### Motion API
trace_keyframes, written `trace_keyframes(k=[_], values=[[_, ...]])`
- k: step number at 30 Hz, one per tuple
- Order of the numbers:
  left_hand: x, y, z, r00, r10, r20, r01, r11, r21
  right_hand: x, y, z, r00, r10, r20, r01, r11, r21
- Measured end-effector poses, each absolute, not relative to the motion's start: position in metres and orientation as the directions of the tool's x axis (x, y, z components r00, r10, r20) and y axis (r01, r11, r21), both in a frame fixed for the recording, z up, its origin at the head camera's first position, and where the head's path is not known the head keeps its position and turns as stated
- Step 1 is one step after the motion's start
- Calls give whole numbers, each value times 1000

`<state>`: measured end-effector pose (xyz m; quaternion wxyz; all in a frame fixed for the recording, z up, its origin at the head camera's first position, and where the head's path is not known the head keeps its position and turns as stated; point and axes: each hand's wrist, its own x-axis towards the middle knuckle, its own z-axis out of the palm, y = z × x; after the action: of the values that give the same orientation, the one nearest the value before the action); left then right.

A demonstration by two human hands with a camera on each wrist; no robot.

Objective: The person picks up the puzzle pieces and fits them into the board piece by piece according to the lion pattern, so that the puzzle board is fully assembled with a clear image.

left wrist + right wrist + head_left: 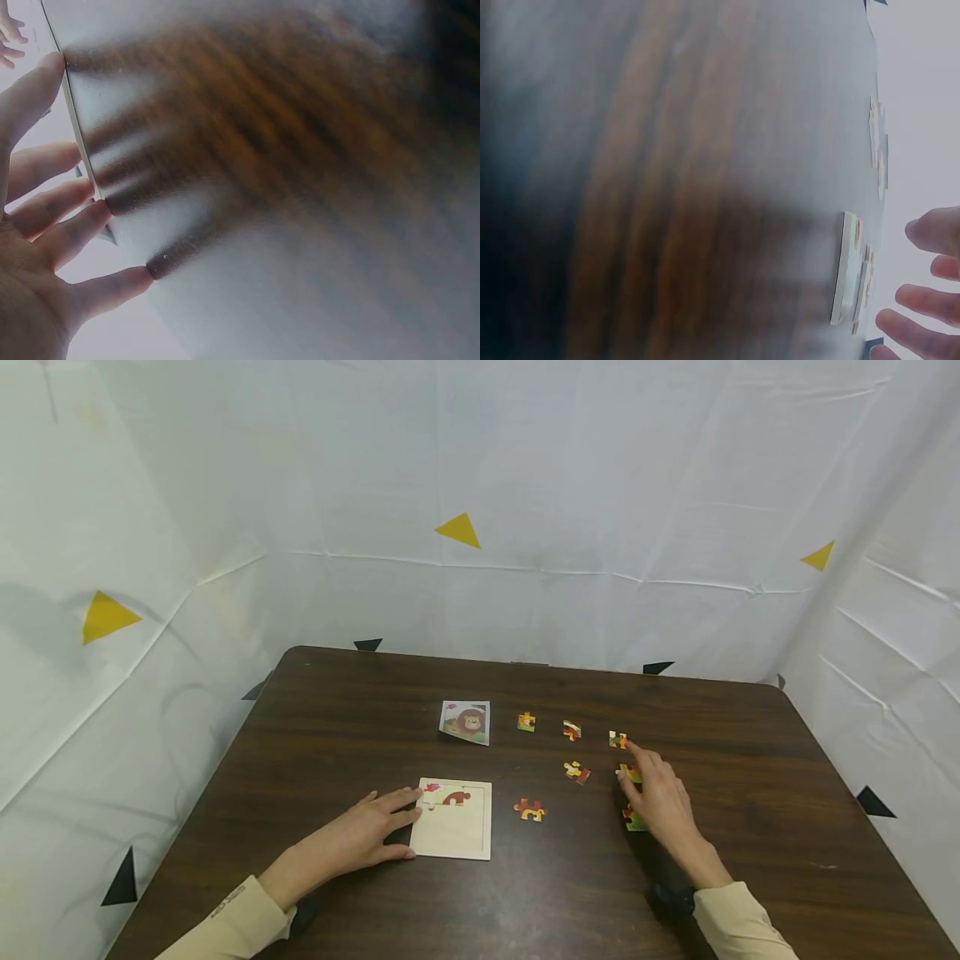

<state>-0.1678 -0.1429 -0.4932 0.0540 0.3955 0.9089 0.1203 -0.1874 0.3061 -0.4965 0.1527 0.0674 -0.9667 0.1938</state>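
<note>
White sheets hang round 3 sides of a dark brown table — yellow triangles and black triangles dotted about. Person's at the near side, pale sleeves.

Puzzle board lies flat, left of the loose pieces. Its top-left corner is filled: pink and brown artwork. Can't count the pieces there. Lion card sits behind the board, 1 edge lifted.

Left hand: at the board's left edge, fingertips touching it, fingers spread and fairly straight. No clamp.

Right hand: over the right-hand pieces, thumb and fingers apart, nothing gripped. Index tip is just beside the far-right piece — can't tell if it touches. 2 more, the mid-right piece and near-right piece, are partly hidden by that hand.

Other 4 loose: far-left piece, far-middle piece, centre piece, and red-yellow piece just right of the board.
</note>
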Motion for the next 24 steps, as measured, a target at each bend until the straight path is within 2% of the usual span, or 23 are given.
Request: trace_keyframes(k=[14,24], values=[[-168,-145,-493,-666,745,31,726,638,258,-195,302,-491,-959,-62,277,-162,920,-357],[-169,-145,-494,-671,741,27,720,643,261,-211,296,-488,-944,-164,285,-255,912,-322]])
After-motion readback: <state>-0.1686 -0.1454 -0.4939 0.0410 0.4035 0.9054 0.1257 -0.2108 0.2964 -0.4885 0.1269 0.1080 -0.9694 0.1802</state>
